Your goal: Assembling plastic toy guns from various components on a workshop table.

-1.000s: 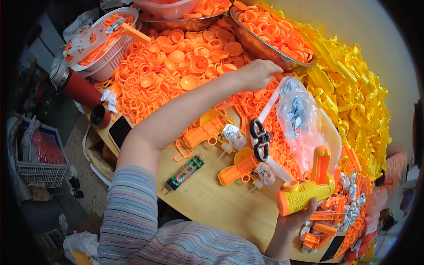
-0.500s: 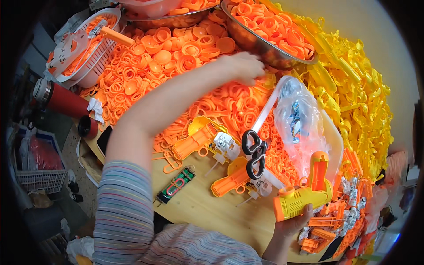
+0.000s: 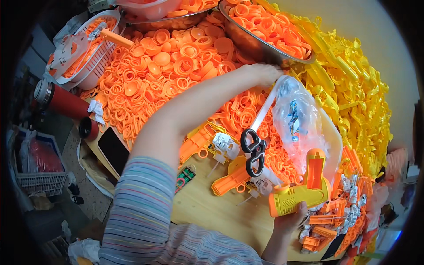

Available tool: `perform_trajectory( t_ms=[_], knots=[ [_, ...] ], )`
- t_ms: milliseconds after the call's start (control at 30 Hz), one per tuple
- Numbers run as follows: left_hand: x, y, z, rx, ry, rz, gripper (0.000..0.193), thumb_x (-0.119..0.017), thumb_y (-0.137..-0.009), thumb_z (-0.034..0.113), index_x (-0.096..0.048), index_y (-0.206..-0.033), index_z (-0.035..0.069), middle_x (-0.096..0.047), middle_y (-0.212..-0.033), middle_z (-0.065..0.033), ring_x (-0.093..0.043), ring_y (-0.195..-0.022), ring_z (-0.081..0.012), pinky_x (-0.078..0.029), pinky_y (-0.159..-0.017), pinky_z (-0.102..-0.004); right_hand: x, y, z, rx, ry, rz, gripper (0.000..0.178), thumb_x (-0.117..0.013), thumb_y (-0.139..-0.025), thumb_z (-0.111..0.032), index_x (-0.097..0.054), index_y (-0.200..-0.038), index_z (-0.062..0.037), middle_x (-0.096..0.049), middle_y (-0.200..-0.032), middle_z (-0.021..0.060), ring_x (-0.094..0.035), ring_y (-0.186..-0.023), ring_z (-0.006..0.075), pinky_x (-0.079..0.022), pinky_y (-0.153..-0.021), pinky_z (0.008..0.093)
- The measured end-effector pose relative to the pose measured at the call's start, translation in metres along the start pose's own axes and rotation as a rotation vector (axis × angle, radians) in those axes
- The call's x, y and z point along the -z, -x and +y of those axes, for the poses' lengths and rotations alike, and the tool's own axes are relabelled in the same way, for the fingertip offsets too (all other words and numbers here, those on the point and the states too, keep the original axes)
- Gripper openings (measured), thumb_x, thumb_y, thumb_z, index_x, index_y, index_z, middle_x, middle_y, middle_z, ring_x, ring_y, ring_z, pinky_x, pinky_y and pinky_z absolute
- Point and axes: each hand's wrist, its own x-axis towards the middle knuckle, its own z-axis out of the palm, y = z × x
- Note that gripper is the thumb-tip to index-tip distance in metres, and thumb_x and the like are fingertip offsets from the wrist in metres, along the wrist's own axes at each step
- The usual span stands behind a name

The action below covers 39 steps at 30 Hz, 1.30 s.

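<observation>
My left hand reaches far over the pile of orange plastic rings and cups, just below the rim of a metal bowl. Its fingers point away and are mostly hidden, so what they touch does not show. In my right hand, at the lower right, is a yellow-and-orange toy gun body, held from below with its orange handle part pointing up. Black-handled scissors lie left of a clear plastic bag with small blue-and-white pieces inside.
Yellow plastic parts are heaped at the right. Orange-and-white assemblies crowd the near right edge. Half-built toy pieces and a green circuit piece lie on the wooden table. A phone and red flask are at left.
My left hand has moved to the right along the bowl's lower edge, and its forearm now covers part of the green piece. The toy gun body has shifted slightly left and tilted a little.
</observation>
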Motion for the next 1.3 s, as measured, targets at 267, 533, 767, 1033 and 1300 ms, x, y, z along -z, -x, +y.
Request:
perform_trajectory(
  t_ms=[267,533,767,1033,1300],
  knots=[
    [0.031,-0.001,0.028,0.281,-0.281,-0.467,0.032,-0.057,-0.084,0.026,-0.067,-0.108,0.007,-0.063,-0.117,-0.0142,-0.053,-0.117,-0.0284,-0.041,-0.098,-0.0426,0.001,-0.004,-0.007,-0.017,0.002,-0.013,0.064,-0.057,-0.085,-0.037,-0.039,-0.135,-0.001,-0.055,-0.122,0.014,-0.055,-0.114,0.026,-0.046,-0.096,0.0426],
    [0.09,0.073,0.003,0.516,-0.445,-0.359,0.036,-0.052,-0.089,0.034,-0.069,-0.103,0.005,-0.067,-0.109,-0.0133,-0.061,-0.105,-0.0282,-0.041,-0.094,-0.0403,0.005,-0.007,0.005,0.05,0.035,0.092,0.059,-0.058,-0.085,-0.037,-0.044,-0.128,0.002,-0.058,-0.115,0.0153,-0.061,-0.103,0.0269,-0.053,-0.087,0.0413],
    [0.145,0.122,0.011,0.623,-0.475,-0.271,0.026,-0.057,-0.088,0.027,-0.068,-0.104,0.009,-0.069,-0.1,-0.0118,-0.063,-0.097,-0.0314,-0.046,-0.086,-0.0432,0.005,-0.012,0.002,0.038,0.03,0.132,0.056,-0.059,-0.086,-0.034,-0.046,-0.125,0.0039,-0.059,-0.112,0.0158,-0.062,-0.102,0.027,-0.053,-0.086,0.0427],
    [0.149,0.182,0.216,0.254,0.742,0.1,0.041,-0.07,-0.083,0.032,-0.059,-0.111,0.004,-0.066,-0.079,-0.0147,-0.067,-0.071,-0.0237,-0.054,-0.065,-0.0329,-0.022,0.012,-0.012,0.023,-0.038,-0.089,0.063,-0.06,-0.086,-0.038,-0.041,-0.131,0.0025,-0.057,-0.118,0.0176,-0.059,-0.108,0.0284,-0.052,-0.09,0.0436],
    [0.101,0.245,0.283,0.164,0.753,0.19,0.093,-0.076,-0.077,0.019,-0.016,-0.146,0.003,-0.044,-0.132,-0.0198,-0.052,-0.117,-0.0284,-0.043,-0.097,-0.0377,-0.085,0.043,-0.015,-0.079,-0.007,-0.188,0.073,-0.058,-0.088,-0.05,-0.035,-0.137,-0.0014,-0.05,-0.131,0.0125,-0.05,-0.122,0.0253,-0.042,-0.102,0.0399]
  ],
)
